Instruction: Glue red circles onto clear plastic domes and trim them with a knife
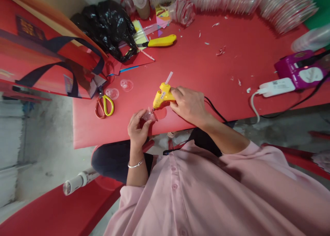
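Glue gun (163,96) — scissors (104,105), knife (162,41) nearby

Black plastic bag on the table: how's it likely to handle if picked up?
The black plastic bag is probably floppy, given its crumpled folds, and perhaps slippery, given the glossy film. Weight is uncertain: its contents, if any, are hidden.

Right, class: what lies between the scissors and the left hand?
Only bare red tabletop lies between the scissors and the left hand, as the head view shows.
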Motion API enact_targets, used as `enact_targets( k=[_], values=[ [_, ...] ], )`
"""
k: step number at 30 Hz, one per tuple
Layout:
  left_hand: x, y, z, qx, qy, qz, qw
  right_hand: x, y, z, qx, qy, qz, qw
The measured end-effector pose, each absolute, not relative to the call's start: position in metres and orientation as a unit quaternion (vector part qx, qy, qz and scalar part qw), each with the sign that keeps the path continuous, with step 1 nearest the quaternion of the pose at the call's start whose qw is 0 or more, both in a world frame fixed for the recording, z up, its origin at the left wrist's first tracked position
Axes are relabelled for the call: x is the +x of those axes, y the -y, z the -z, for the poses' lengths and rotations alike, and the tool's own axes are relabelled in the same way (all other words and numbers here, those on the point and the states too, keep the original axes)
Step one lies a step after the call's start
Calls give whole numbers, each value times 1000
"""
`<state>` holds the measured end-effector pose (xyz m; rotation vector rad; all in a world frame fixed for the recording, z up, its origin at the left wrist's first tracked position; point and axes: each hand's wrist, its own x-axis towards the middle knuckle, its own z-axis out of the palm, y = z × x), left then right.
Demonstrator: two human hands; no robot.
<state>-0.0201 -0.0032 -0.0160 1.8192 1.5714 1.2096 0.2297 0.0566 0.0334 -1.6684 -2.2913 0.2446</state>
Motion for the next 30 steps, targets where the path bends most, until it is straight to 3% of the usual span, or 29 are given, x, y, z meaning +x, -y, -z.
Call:
enact_targets(
  k=[30],
  values=[
    [-19, 3, 15, 663, -571, -434, 213, 232, -58, -32, -592, 789, -68, 150]
  ],
)
